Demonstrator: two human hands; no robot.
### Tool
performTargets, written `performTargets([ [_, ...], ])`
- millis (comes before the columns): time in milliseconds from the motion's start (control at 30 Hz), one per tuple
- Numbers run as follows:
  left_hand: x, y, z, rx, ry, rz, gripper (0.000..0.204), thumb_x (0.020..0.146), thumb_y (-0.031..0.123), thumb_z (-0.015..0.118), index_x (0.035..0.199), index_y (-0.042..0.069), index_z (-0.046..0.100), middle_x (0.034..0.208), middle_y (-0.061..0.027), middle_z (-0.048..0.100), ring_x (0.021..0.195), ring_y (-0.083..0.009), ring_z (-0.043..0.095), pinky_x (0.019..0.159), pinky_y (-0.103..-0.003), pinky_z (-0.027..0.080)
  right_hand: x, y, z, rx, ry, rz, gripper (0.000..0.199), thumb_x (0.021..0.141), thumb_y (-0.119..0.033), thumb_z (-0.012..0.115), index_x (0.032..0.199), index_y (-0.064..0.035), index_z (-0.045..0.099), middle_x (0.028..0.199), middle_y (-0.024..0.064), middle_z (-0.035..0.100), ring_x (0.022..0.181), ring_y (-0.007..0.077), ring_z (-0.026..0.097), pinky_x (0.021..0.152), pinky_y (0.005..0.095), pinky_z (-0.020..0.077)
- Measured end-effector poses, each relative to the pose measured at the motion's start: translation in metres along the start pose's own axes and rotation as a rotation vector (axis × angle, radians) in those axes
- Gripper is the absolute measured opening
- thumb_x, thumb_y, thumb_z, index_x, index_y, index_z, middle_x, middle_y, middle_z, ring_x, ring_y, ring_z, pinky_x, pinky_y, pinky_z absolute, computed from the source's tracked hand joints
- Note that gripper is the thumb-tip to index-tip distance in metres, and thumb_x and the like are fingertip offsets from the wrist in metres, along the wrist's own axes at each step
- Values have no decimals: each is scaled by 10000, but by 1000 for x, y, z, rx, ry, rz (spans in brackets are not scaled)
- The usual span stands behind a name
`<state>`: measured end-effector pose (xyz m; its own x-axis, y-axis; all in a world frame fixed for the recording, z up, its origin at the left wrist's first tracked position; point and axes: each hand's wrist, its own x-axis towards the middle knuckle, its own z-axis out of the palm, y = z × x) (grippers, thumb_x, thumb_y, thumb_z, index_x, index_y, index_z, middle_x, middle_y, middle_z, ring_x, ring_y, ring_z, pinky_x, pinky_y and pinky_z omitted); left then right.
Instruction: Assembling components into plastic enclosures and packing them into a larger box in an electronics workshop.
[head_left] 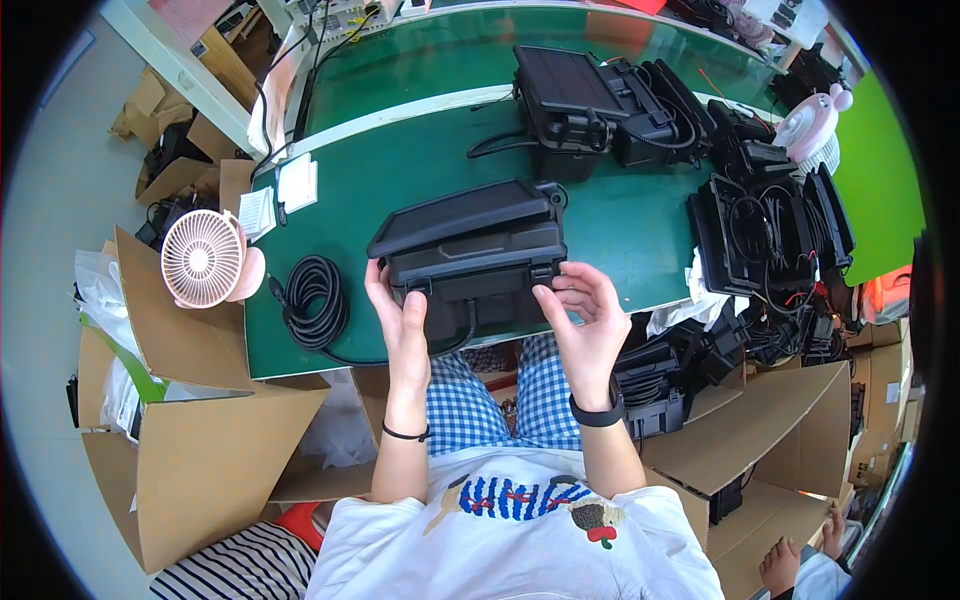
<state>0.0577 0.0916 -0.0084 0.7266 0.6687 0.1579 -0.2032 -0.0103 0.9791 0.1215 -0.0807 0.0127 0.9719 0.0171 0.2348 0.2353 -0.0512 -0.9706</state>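
Observation:
In front of me, at the near edge of the green table, is a black plastic case (475, 250), its lid (460, 215) slightly raised and tilted. My left hand (398, 310) grips the case's left front corner, thumb by the left latch. At the right front corner, my right hand (583, 318) has its thumb near the other latch and its fingers curled against the side. A black cable runs from the case's front to a coiled cable (315, 303) lying on the table at the left.
More black cases (570, 100) stand at the back, with others holding cables (765, 235) at the right. A pink fan (203, 258) is at the left, near white paper slips (297, 182). Cardboard boxes (225, 460) flank me. Another person's hands (782, 565) show at lower right.

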Motion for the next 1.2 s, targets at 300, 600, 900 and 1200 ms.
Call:
performTargets([
  [300,1,-2,2,-29,19,17,1077,782,707,626,1506,57,166,1427,-192,298,1347,-296,298,1129,-424,225,4,3,-14,279,-189,227,222,804,50,740,1016,30,674,1004,89,678,881,138,691,816,235,555],
  [600,-8,-20,-7,-16,-3,112,1064,784,712,616,1489,42,184,1430,-165,303,1353,-287,289,1134,-421,208,8,-10,-1,266,-101,-55,160,821,19,737,970,5,681,986,41,592,779,75,632,671,192,526],
  [900,-7,-13,2,-42,20,56,1104,775,737,605,1508,45,152,1456,-177,281,1374,-293,269,1140,-428,194,7,15,1,-45,-25,-174,118,786,-97,775,812,-72,663,990,46,558,726,100,513,596,231,401],
  [1200,-3,-10,1,-24,8,27,1143,742,758,618,1512,56,149,1449,-188,270,1369,-310,272,1136,-444,214,22,34,-13,-210,-152,-537,585,575,-166,912,1096,-130,648,1177,96,524,1072,260,539,866,381,479],
])
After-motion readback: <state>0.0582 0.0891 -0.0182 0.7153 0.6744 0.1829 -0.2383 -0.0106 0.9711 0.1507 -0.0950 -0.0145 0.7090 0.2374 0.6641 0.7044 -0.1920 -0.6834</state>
